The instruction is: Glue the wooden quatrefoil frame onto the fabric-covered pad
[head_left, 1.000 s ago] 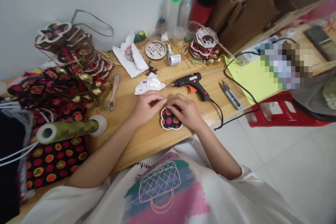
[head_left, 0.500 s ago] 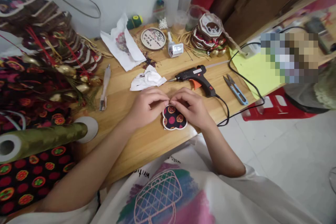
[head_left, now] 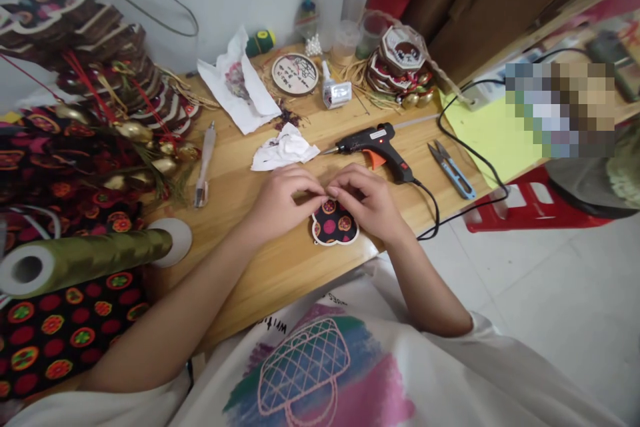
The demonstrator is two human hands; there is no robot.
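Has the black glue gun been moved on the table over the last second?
No. The glue gun lies where it did, between the crumpled tissue and the blue snips; only the camera shifted.

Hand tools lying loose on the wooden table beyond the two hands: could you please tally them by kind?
Glue gun: 1
Thread snips: 1
Pen: 1
Total: 3
None is touched: the left hand and right hand pinch the top edge of the flower-shaped fabric piece.
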